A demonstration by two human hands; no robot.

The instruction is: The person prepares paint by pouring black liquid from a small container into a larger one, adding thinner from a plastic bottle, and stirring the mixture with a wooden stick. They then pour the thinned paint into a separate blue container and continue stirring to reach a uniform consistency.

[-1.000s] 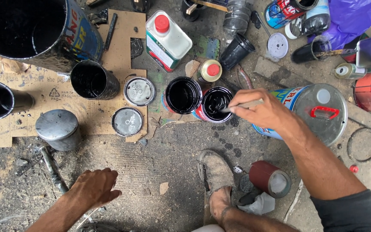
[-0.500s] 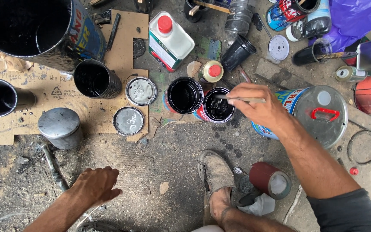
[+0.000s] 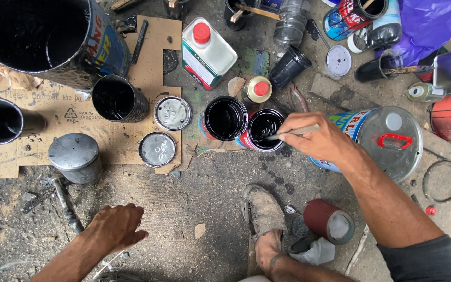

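Observation:
My right hand [image 3: 322, 140] grips a thin stick [image 3: 294, 132] whose tip dips into a small open can of black paint [image 3: 263, 128]. A second open can of black paint [image 3: 225, 118] stands touching it on the left. My left hand [image 3: 115, 226] rests flat on the dirty ground near the bottom, fingers spread, holding nothing. A metal tool [image 3: 67, 202] lies just left of it. My foot in a worn sandal [image 3: 263, 225] sits on the ground below the two cans.
Cardboard [image 3: 74, 112] carries two round lids [image 3: 172, 113], a black can [image 3: 118, 97], a closed grey tin [image 3: 75, 156] and a big black drum [image 3: 37, 36]. A white jug [image 3: 208, 52], a large lidded bucket [image 3: 387, 141] and a red roll [image 3: 329, 220] stand around.
My right hand and the stick have shifted slightly in the can, the stick's tip turning within the black paint. My left hand stays on the ground.

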